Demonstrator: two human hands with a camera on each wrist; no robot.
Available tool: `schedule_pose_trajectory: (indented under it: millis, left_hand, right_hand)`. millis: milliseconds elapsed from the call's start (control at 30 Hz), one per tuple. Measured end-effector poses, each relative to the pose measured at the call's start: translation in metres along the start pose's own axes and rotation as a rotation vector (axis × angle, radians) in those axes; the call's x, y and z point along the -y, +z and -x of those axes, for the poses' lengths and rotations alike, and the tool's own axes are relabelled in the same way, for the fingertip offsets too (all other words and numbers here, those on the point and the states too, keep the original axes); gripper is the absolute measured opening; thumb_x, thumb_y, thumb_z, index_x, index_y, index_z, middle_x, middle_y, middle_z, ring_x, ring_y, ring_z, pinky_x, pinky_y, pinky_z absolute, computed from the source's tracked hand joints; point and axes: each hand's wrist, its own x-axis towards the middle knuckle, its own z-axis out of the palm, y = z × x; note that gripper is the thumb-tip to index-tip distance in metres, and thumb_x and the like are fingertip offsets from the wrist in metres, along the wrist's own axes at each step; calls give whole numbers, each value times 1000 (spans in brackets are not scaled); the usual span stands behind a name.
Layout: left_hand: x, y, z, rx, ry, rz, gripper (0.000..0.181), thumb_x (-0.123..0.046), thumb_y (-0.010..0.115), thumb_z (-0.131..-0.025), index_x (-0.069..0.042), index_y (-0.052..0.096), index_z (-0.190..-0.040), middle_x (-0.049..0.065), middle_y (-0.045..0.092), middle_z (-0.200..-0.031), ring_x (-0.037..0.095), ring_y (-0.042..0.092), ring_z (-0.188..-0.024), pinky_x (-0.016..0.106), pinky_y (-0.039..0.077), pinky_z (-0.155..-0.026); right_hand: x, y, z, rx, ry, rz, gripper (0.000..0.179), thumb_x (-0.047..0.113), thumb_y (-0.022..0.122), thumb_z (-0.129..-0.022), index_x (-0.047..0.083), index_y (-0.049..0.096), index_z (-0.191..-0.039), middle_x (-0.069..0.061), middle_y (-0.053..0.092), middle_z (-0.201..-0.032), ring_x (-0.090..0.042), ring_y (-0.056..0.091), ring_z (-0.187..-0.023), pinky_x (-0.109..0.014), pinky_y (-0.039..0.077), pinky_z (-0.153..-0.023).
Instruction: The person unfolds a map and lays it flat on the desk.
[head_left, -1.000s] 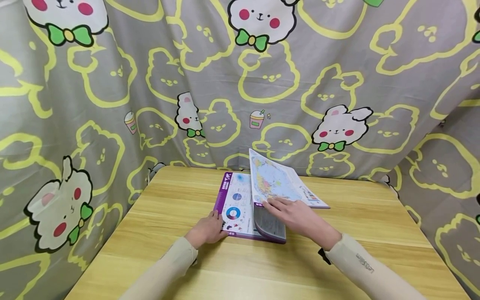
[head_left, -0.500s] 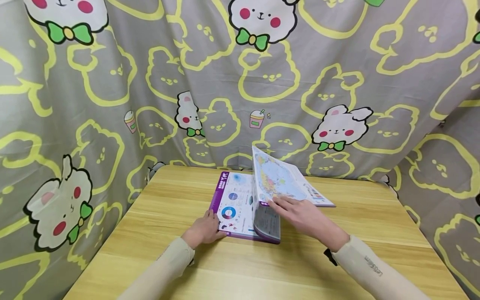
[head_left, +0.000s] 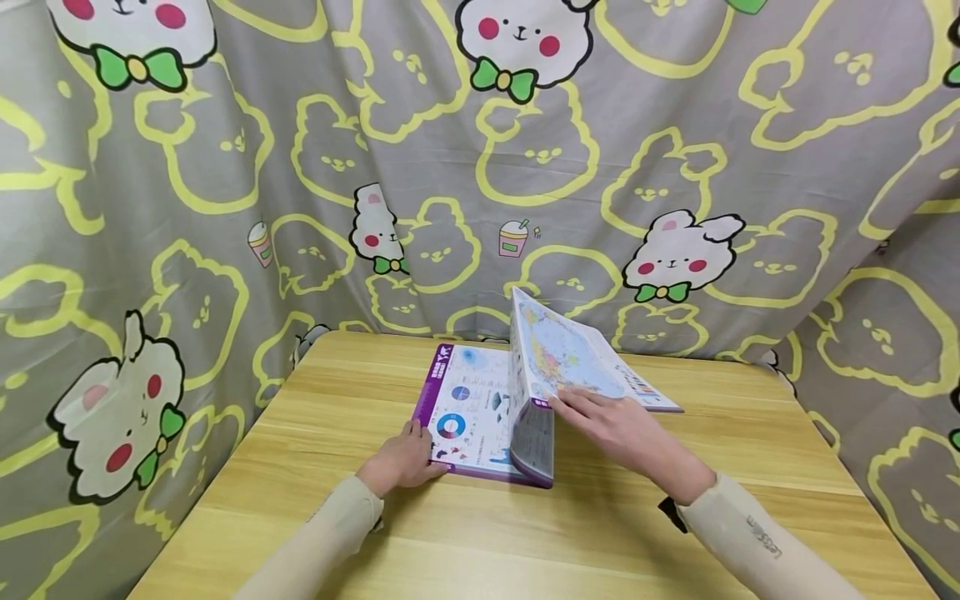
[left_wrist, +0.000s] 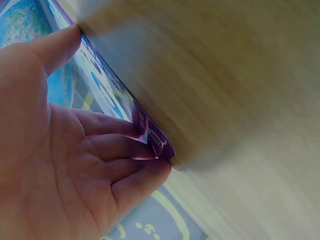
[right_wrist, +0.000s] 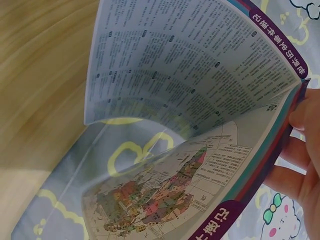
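Note:
A purple-edged map booklet (head_left: 472, 417) lies open on the wooden table, its left page showing charts and its raised leaves showing a world map. My left hand (head_left: 401, 458) rests at the booklet's near left corner. In the left wrist view, its fingers (left_wrist: 145, 177) touch the purple edge, and the thumb touches the edge farther along. My right hand (head_left: 615, 421) holds the lifted leaves by their near edge. The right wrist view shows a page of dense text (right_wrist: 170, 60) and a coloured map page (right_wrist: 155, 205) fanned apart, with fingers (right_wrist: 287, 182) at the purple edge.
The wooden table (head_left: 300, 517) extends around the booklet. A grey curtain (head_left: 420, 158) with yellow outlines and rabbit prints hangs behind it and at both sides.
The booklet has slid slightly left with my left hand. My right hand has moved right with the lifted leaves, showing more of the left page.

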Motion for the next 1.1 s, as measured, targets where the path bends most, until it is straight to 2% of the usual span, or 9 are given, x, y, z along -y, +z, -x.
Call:
schedule_pose_trajectory:
  millis: [67,133,200,500,700,1100]
  left_hand:
    - [2,1,0,3,-9,9,82,-50,58,-89,15,39,-134,34,29,-143,44,29,-133,51,33,-105]
    - [4,2,0,7,-17,23,81,-50,59,-89,15,39,-134,34,29,-144,45,29,-133,52,32,-105]
    - [5,2,0,12,-21,30,81,-50,59,-89,15,39,-134,34,28,-144,45,28,-133,52,32,-105]
    - [12,4,1,14,-37,44,79,-49,59,-89,15,41,-132,36,28,-143,46,27,-133,54,32,-104]
    - [16,3,2,21,-44,31,79,-50,58,-90,14,41,-133,37,27,-143,46,26,-134,53,33,-105]
    - [23,1,8,25,-50,63,80,-50,60,-89,15,41,-132,39,27,-142,48,24,-134,55,30,-105]
  right_hand:
    - [0,1,1,-19,-8,4,40,2,32,-100,8,55,-132,-11,61,-124,-27,60,-110,-38,53,-52]
    - [-1,1,3,-40,-13,11,48,9,16,-104,8,56,-131,-11,61,-122,-27,60,-108,-38,52,-52]
    - [-1,1,4,-60,-16,14,59,14,4,-105,7,57,-130,-11,62,-121,-27,61,-107,-37,52,-51]
    - [-4,-4,7,-90,-26,18,57,13,6,-105,4,57,-129,-13,63,-119,-28,62,-104,-38,55,-58]
    - [-6,-6,10,-104,-30,16,57,15,6,-105,5,58,-127,-13,63,-118,-29,62,-104,-38,54,-58]
    - [-10,-12,15,-139,-39,38,56,14,8,-105,4,60,-124,-13,64,-116,-29,63,-101,-40,55,-61]
